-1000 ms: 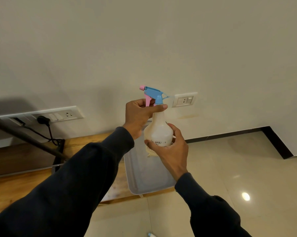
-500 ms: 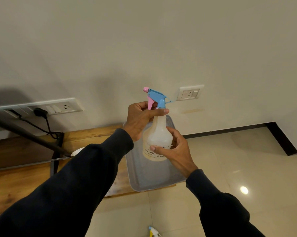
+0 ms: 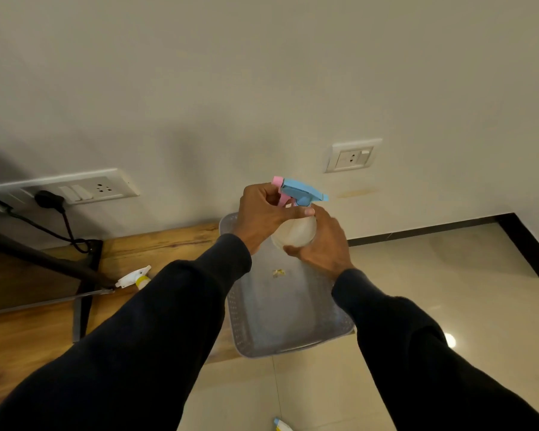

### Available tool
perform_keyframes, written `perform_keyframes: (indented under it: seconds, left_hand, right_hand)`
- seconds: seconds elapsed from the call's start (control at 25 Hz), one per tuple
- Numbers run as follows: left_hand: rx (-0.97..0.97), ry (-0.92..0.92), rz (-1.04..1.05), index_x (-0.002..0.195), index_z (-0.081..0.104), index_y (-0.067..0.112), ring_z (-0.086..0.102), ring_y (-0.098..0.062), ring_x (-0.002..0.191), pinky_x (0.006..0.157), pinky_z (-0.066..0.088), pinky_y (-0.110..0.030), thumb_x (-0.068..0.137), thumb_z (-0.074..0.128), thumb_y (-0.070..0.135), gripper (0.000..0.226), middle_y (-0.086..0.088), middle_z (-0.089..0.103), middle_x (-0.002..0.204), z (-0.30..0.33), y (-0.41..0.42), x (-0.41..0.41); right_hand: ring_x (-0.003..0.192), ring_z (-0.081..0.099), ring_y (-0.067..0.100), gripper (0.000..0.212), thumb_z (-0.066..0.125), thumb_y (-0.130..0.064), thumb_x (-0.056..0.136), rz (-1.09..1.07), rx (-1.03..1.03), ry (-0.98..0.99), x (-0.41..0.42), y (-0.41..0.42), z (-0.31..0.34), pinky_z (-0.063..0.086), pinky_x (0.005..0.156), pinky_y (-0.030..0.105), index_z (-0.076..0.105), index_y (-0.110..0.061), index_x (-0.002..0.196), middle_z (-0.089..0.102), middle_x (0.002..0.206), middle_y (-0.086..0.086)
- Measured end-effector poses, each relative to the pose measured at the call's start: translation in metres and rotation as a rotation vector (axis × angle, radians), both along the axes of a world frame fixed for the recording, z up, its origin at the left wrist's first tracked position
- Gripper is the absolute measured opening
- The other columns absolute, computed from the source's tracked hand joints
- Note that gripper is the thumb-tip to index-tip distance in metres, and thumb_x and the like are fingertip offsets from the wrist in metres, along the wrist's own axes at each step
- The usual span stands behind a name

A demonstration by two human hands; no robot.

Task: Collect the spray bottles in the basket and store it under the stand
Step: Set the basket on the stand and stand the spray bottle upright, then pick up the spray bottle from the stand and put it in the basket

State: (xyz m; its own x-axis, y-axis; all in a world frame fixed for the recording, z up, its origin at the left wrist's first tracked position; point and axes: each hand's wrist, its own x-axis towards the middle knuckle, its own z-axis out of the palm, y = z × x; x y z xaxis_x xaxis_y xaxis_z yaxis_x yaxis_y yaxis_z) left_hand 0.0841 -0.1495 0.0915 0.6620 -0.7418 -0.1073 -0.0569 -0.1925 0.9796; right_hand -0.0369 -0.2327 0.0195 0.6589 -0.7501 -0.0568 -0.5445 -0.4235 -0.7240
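With both hands closed on the bottle point(image 3: 294, 233), left point(image 3: 263, 217) at the neck, right point(image 3: 324, 244) round the body, it should go down upright into the basket point(image 3: 290, 345).

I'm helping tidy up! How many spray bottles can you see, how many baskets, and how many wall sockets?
Spray bottles: 3, one in both hands, one on the wooden platform, one partly showing at the bottom edge
Baskets: 1
Wall socket plates: 2
Total: 6
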Motion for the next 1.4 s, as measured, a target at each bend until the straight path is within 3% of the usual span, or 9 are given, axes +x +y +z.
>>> perform_keyframes:
  seconds: [0.24, 0.4, 0.56, 0.8, 1.0, 1.12, 1.28, 1.4]
  left_hand:
    - [0.077, -0.066, 0.01, 0.11, 0.076, 0.005, 0.074, -0.021, 0.1, 0.092, 0.059, -0.038, 0.067, 0.091, 0.016, 0.047, -0.01, 0.078, 0.106, -0.057, -0.013, 0.015]
    - [0.085, -0.072, 0.024, 0.106, 0.077, 0.006, 0.074, -0.023, 0.096, 0.089, 0.06, -0.038, 0.066, 0.092, 0.017, 0.044, -0.01, 0.078, 0.101, -0.088, -0.02, 0.015]
    - [0.057, -0.04, 0.037, 0.109, 0.077, 0.005, 0.074, -0.02, 0.096, 0.086, 0.06, -0.033, 0.067, 0.091, 0.013, 0.045, -0.009, 0.078, 0.103, -0.102, -0.028, 0.012]
    - [0.085, -0.085, 0.059, 0.112, 0.075, 0.011, 0.075, -0.018, 0.096, 0.09, 0.06, -0.038, 0.067, 0.091, 0.019, 0.049, -0.006, 0.078, 0.105, -0.106, -0.031, 0.014]
    - [0.166, -0.088, 0.015, 0.13, 0.062, 0.012, 0.067, -0.014, 0.105, 0.085, 0.057, -0.018, 0.063, 0.092, 0.013, 0.074, -0.002, 0.071, 0.118, -0.091, -0.001, 0.032]
    - [0.212, -0.063, 0.047, 0.135, 0.058, 0.012, 0.065, -0.014, 0.111, 0.092, 0.054, -0.023, 0.061, 0.093, 0.014, 0.081, -0.004, 0.068, 0.127, -0.077, 0.035, 0.05]
    - [0.224, -0.067, 0.205, 0.135, 0.057, 0.014, 0.064, -0.016, 0.117, 0.101, 0.053, -0.031, 0.062, 0.093, 0.016, 0.081, -0.003, 0.068, 0.129, -0.061, 0.09, 0.073]
    - [0.314, -0.079, 0.348, 0.142, 0.05, 0.016, 0.056, -0.017, 0.128, 0.108, 0.048, -0.036, 0.07, 0.089, 0.021, 0.082, -0.003, 0.061, 0.139, -0.063, 0.144, 0.092]
  right_hand:
    - [0.115, 0.045, 0.026, 0.09, 0.077, -0.061, 0.049, 0.132, -0.229, 0.192, 0.013, -0.043, -0.059, 0.02, 0.083, 0.034, 0.042, -0.029, 0.126, 0.056, 0.127, 0.001]
    - [0.134, 0.032, 0.033, 0.093, 0.071, -0.065, 0.048, 0.156, -0.36, 0.242, 0.015, -0.056, -0.093, 0.008, 0.098, 0.041, 0.035, -0.034, 0.128, 0.052, 0.136, 0.001]
    - [0.141, 0.024, 0.036, 0.099, 0.07, -0.068, 0.052, 0.165, -0.38, 0.294, 0.015, -0.064, -0.105, -0.002, 0.106, 0.048, 0.031, -0.033, 0.136, 0.053, 0.139, 0.002]
    - [0.145, 0.017, 0.037, 0.104, 0.072, -0.068, 0.054, 0.216, -0.38, 0.388, 0.019, -0.069, -0.102, 0.0, 0.112, 0.056, 0.029, -0.032, 0.142, 0.045, 0.147, 0.002]
    - [0.146, 0.01, 0.043, 0.108, 0.075, -0.062, 0.06, 0.248, -0.37, 0.469, 0.024, -0.064, -0.093, 0.001, 0.113, 0.058, 0.022, -0.03, 0.148, 0.032, 0.157, 0.003]
    - [0.148, 0.0, 0.044, 0.116, 0.076, -0.062, 0.063, 0.248, -0.381, 0.52, 0.025, -0.059, -0.085, -0.001, 0.115, 0.058, 0.013, -0.024, 0.153, 0.018, 0.162, 0.004]
    - [0.149, -0.002, 0.041, 0.121, 0.082, -0.053, 0.061, 0.077, -0.222, 0.533, 0.013, -0.035, -0.065, 0.001, 0.116, 0.056, 0.009, -0.024, 0.153, 0.005, 0.165, 0.005]
    - [0.148, 0.012, 0.039, 0.107, 0.078, -0.034, 0.065, -0.162, -0.2, 0.362, -0.006, 0.028, -0.049, 0.014, 0.115, 0.058, 0.016, -0.018, 0.152, 0.012, 0.163, 0.009]
